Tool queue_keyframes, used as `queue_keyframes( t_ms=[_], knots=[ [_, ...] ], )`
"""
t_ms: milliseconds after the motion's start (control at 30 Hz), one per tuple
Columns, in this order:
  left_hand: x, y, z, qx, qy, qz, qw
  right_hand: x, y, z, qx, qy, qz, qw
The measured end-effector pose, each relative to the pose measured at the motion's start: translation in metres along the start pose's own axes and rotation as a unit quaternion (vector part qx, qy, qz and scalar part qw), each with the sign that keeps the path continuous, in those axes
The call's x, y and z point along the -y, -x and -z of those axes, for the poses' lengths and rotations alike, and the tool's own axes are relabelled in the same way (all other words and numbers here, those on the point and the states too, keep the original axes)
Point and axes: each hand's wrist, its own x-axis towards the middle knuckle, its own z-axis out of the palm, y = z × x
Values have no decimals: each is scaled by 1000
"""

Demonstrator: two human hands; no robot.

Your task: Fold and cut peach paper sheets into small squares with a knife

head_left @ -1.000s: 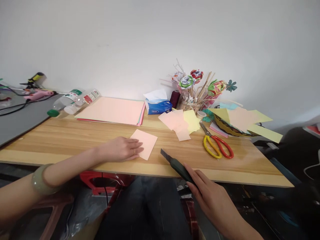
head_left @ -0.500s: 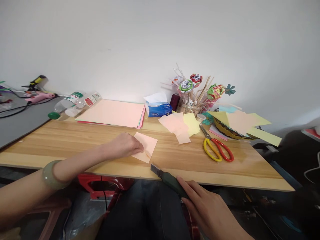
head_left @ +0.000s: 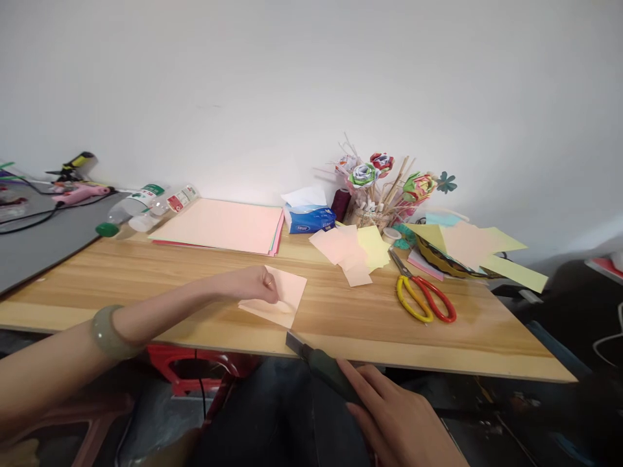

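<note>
Closed into a loose fist, my left hand (head_left: 253, 284) presses on a small pink sheet of paper (head_left: 292, 285) lying near the front edge of the wooden table. The sheet bulges or creases beside the knuckles, and its left part is partly hidden under the hand. My fingertips are curled out of sight. My right hand (head_left: 389, 408) is wrapped round the dark green handle of a utility knife (head_left: 331, 373). Its grey blade points up and left over the table edge, just below the sheet and apart from it.
Scissors (head_left: 423, 295) with yellow and red handles lie to the right. Behind them are loose paper squares (head_left: 353, 253), a tissue pack (head_left: 311, 219), paper flowers (head_left: 365, 174) and a paper-topped basket (head_left: 438, 259). A stack of coloured paper (head_left: 221, 224) and plastic bottles (head_left: 131, 204) lie at the back left.
My left hand has shifted slightly on the pink sheet, and more of the sheet's lower left shows. The knife has moved a little left and down. The view has tilted slightly.
</note>
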Motion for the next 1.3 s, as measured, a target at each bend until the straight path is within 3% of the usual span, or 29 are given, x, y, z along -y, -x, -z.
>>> queue_keyframes(
  t_ms=[133, 367, 533, 967, 1200, 1300],
  knots=[
    [-5, 0, -6, 12, -18, 29, 999, 3, -1, -2, -9, 3, -12, 1000],
    [-8, 10, -32, -118, -106, 71, 985, 8, -5, 0, -45, 77, -13, 996],
    [-9, 15, -41, -152, -145, 73, 975, 12, -11, 2, -39, 108, -13, 993],
    [-5, 13, -42, -173, -190, 78, 963, 17, -22, 4, -34, 139, -29, 989],
    [-8, 13, -29, -122, -232, -7, 965, 17, -25, 3, -6, 140, -53, 989],
    [-9, 7, -22, -132, -251, -41, 958, 17, -23, -2, 3, 138, -64, 988]
  ],
)
